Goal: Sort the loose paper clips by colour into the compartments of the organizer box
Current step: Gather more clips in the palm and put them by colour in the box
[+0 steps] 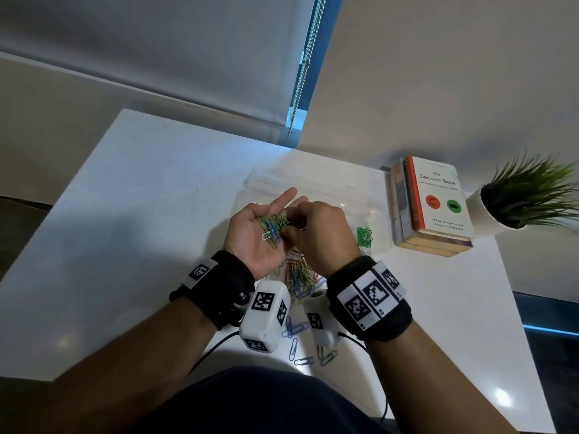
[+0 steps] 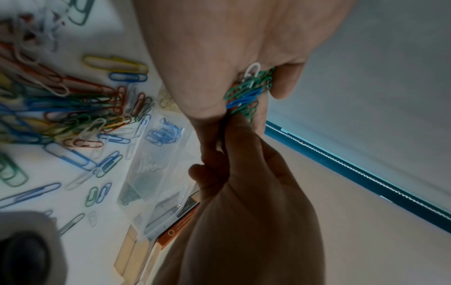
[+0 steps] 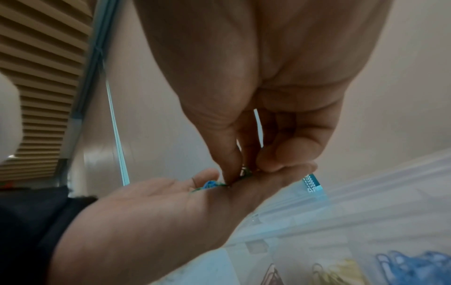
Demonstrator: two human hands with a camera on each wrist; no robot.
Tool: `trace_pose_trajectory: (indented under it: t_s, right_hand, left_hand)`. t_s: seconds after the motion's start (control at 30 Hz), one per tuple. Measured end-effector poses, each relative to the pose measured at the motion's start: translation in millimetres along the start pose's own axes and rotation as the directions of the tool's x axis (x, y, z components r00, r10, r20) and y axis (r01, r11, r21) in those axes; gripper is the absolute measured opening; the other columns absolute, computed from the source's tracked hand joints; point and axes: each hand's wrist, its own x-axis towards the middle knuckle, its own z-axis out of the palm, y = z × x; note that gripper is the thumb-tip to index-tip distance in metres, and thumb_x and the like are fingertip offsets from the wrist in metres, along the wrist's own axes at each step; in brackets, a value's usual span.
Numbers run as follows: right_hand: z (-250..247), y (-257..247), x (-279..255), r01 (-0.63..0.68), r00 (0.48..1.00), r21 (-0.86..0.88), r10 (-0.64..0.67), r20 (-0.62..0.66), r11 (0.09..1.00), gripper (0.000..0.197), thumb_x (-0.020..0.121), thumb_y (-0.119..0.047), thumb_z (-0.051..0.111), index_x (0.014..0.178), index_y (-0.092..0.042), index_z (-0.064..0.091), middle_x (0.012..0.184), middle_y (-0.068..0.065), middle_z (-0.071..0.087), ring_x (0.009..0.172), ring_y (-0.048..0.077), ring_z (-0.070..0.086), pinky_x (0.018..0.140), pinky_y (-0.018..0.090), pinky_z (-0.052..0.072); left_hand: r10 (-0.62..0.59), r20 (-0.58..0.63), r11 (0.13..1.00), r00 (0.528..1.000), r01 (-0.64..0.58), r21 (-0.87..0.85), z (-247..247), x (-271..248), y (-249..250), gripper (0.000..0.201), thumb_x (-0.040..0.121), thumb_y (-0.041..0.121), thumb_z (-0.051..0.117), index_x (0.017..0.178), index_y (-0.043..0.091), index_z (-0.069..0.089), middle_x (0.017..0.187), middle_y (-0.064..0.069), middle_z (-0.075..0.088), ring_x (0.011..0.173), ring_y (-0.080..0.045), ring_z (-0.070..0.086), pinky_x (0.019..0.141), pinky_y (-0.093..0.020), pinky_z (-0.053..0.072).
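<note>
Foreground: dark-clothed lap at frame bottom, two forearms w/ black wrist straps and white tagged camera pods, reaching over a white table (image 1: 131, 189).
Left hand (image 1: 255, 233): palm up, fingers loosely cupped, cradling a small handful of clips (image 1: 272, 228); mostly green, a few blue, one white at the heel of the palm.
Loose pile (image 1: 297, 274): mixed red, green, blue, yellow and white clips on the table under both wrists; too tangled to count. Approx. seven strays lie nearer the body, mostly blue.
Right hand (image 1: 319, 233): thumb and fingertips pressed together, pinching into the handful; can't tell which clip is gripped.
Organizer box (image 1: 313, 186): clear plastic, lid raised, just beyond the hands. Left wrist view shows blue, white and green lots in separate compartments; right wrist view also shows yellow and a reddish lot. Green bunch (image 1: 364, 236) sits at the box's right end.
Right side: stack of 2–3 books (image 1: 435, 202), one potted plant (image 1: 529, 195).
Step in hand: prob. picking one colour out of the palm.
Doing it well: keep left palm level and cupped so nothing spills; pull one clip straight out, since clips hook together; shake off hangers-on before dropping it in the matching compartment.
Count: two hands, one box, at least five sorted lots.
</note>
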Motion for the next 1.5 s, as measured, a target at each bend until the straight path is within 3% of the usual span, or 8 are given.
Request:
trace_pose_trajectory:
  t_s: [0.23, 0.33, 0.47, 0.63, 0.8, 1.03, 1.23, 1.5]
  right_hand:
    - [1.8, -5.9, -2.1, -0.003, 0.999, -0.024, 0.004, 0.039, 1.000, 0.018, 0.081, -0.011, 0.062, 0.097, -0.010, 0.069, 0.096, 0.009, 0.067, 0.089, 0.025, 0.061, 0.075, 0.031, 0.047]
    - [3.0, -1.2, 0.3, -0.043, 0.996, 0.031, 0.041, 0.075, 0.999, 0.010, 0.080, -0.012, 0.061, 0.089, -0.011, 0.066, 0.086, 0.007, 0.068, 0.080, 0.023, 0.061, 0.069, 0.030, 0.048]
    - [-1.7, 12.5, 4.2, -0.112, 0.991, 0.264, 0.087, 0.106, 0.958, 0.010, 0.076, -0.011, 0.066, 0.067, -0.014, 0.062, 0.072, 0.003, 0.070, 0.071, 0.020, 0.067, 0.071, 0.035, 0.055]
    - [-18.2, 23.1, -0.8, -0.188, 0.982, 0.536, 0.151, 0.113, 0.823, 0.015, 0.079, -0.003, 0.064, 0.074, 0.010, 0.058, 0.062, 0.017, 0.060, 0.044, 0.006, 0.045, 0.047, 0.018, 0.038]
    - [-37.2, 51.1, -7.3, -0.226, 0.969, 0.638, 0.236, 0.071, 0.736, 0.013, 0.083, -0.004, 0.063, 0.069, -0.002, 0.063, 0.049, 0.003, 0.047, 0.041, 0.012, 0.037, 0.043, 0.021, 0.032]
    - [-61.8, 130.8, -6.5, -0.378, 0.894, 0.330, 0.434, -0.113, 0.865, 0.011, 0.080, -0.011, 0.066, 0.072, -0.004, 0.065, 0.059, 0.000, 0.057, 0.051, 0.008, 0.050, 0.052, 0.021, 0.039]
    - [-54.1, 138.6, 5.6, -0.436, 0.898, 0.018, 0.437, -0.060, 0.900, 0.014, 0.082, -0.016, 0.063, 0.080, -0.003, 0.068, 0.073, 0.006, 0.064, 0.070, 0.019, 0.056, 0.057, 0.023, 0.040]
    - [-54.1, 138.4, 13.3, -0.445, 0.896, -0.079, 0.441, -0.061, 0.892, 0.021, 0.088, -0.024, 0.064, 0.092, -0.005, 0.072, 0.092, 0.009, 0.071, 0.084, 0.022, 0.062, 0.069, 0.027, 0.048]
  left_hand:
    - [-0.035, -0.015, 0.999, 0.999, 0.035, -0.002, -4.6, 1.9, -0.1, 0.047, 0.091, 0.022, 0.032, 0.127, 0.006, 0.058, 0.121, -0.016, 0.065, 0.082, -0.020, 0.071, 0.062, -0.026, 0.057]
    - [-0.024, -0.005, 1.000, 1.000, 0.024, 0.013, -3.4, 1.0, -0.7, 0.051, 0.085, 0.021, 0.036, 0.130, 0.006, 0.057, 0.128, -0.018, 0.061, 0.089, -0.022, 0.071, 0.078, -0.033, 0.058]
    - [-0.017, 0.008, 1.000, 1.000, 0.017, 0.004, -5.0, 1.6, -2.0, 0.056, 0.080, 0.020, 0.039, 0.133, 0.005, 0.054, 0.134, -0.022, 0.056, 0.112, -0.031, 0.060, 0.103, -0.042, 0.039]
    - [-0.032, 0.046, 0.999, 0.998, 0.032, -0.011, -4.5, 3.0, -6.1, 0.056, 0.081, 0.020, 0.038, 0.132, 0.003, 0.053, 0.131, -0.024, 0.057, 0.126, -0.035, 0.051, 0.107, -0.050, 0.037]
    - [-0.044, 0.069, 0.998, 0.997, 0.041, 0.043, -2.0, 5.0, -12.6, 0.052, 0.086, 0.023, 0.034, 0.131, 0.005, 0.054, 0.130, -0.022, 0.059, 0.123, -0.039, 0.054, 0.105, -0.049, 0.040]
    - [-0.029, 0.078, 1.000, 0.997, 0.029, -0.009, -4.1, 11.4, -29.6, 0.047, 0.091, 0.024, 0.033, 0.127, 0.003, 0.056, 0.128, -0.022, 0.060, 0.119, -0.040, 0.057, 0.093, -0.053, 0.048]
    - [0.013, 0.077, 1.000, 0.997, -0.012, -0.015, 2.7, 15.7, -42.1, 0.050, 0.080, 0.023, 0.041, 0.123, 0.003, 0.058, 0.128, -0.021, 0.061, 0.117, -0.039, 0.058, 0.094, -0.053, 0.047]
    - [0.046, 0.064, 0.999, 0.997, -0.045, -0.023, 5.5, 12.1, -46.6, 0.049, 0.080, 0.023, 0.041, 0.121, 0.003, 0.060, 0.127, -0.021, 0.061, 0.118, -0.039, 0.058, 0.093, -0.052, 0.048]
